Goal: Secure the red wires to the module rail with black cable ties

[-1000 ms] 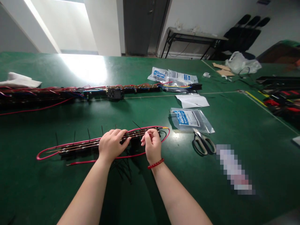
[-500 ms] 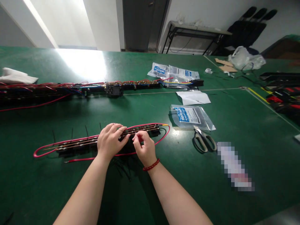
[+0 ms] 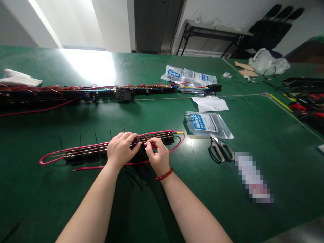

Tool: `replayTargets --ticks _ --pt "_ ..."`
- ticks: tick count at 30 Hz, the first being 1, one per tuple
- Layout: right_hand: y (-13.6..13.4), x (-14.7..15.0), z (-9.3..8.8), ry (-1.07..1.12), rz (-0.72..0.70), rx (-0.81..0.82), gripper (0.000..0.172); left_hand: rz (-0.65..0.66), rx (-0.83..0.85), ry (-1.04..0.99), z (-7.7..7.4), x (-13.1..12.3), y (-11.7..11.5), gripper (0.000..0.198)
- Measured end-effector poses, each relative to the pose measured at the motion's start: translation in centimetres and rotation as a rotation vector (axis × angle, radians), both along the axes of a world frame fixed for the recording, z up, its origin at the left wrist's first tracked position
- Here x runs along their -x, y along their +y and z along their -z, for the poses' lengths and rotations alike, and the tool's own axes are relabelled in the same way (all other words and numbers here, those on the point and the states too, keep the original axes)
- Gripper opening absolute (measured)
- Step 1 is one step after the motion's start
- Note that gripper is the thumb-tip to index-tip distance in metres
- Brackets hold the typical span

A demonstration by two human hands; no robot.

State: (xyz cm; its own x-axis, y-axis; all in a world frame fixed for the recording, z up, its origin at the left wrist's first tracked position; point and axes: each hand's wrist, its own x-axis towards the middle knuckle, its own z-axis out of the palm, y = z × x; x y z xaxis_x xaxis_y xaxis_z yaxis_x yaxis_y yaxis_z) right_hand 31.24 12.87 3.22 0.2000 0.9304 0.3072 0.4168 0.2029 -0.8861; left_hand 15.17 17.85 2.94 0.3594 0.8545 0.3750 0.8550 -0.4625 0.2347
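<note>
A long black strip [image 3: 83, 156] with red wires looped round it lies on the green table [image 3: 152, 118], several black cable ties standing up along it. My left hand [image 3: 122, 149] rests curled over the strip's middle, fingers pressed on the wires. My right hand [image 3: 157, 154], with a red bead bracelet at the wrist, pinches something thin at the strip just right of the left hand; I cannot make out what. Loose black cable ties [image 3: 134, 177] lie on the table under my wrists.
Scissors [image 3: 220, 150] lie to the right, beside plastic bags [image 3: 207, 124]. A longer wired black strip [image 3: 76, 94] runs across the table behind. More bags [image 3: 189, 78], white paper [image 3: 209, 103], a white cloth [image 3: 17, 78] and black parts at far right [image 3: 306, 101].
My right hand moved left from the strip's right end to beside the left hand, and it stays there pinching. The left hand has kept its place on the strip.
</note>
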Motion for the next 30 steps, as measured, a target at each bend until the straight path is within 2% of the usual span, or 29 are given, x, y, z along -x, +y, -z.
replayTargets --ticks 9,14,24,30 --pt "0.28 -0.07 0.48 0.081 0.043 -0.043 0.009 -0.002 -0.025 -0.005 -0.2 -0.04 -0.05 0.026" --pt "0.28 -0.24 0.67 0.02 0.052 -0.094 0.009 -0.01 -0.014 -0.002 -0.43 -0.14 -0.03 0.026" --pt "0.46 -0.45 0.82 -0.006 0.227 -0.073 0.01 -0.009 -0.017 -0.004 -0.35 -0.11 -0.01 0.028" --pt "0.48 -0.44 0.6 -0.047 0.236 -0.09 0.009 -0.01 -0.027 0.0 -0.4 -0.14 0.0 0.027"
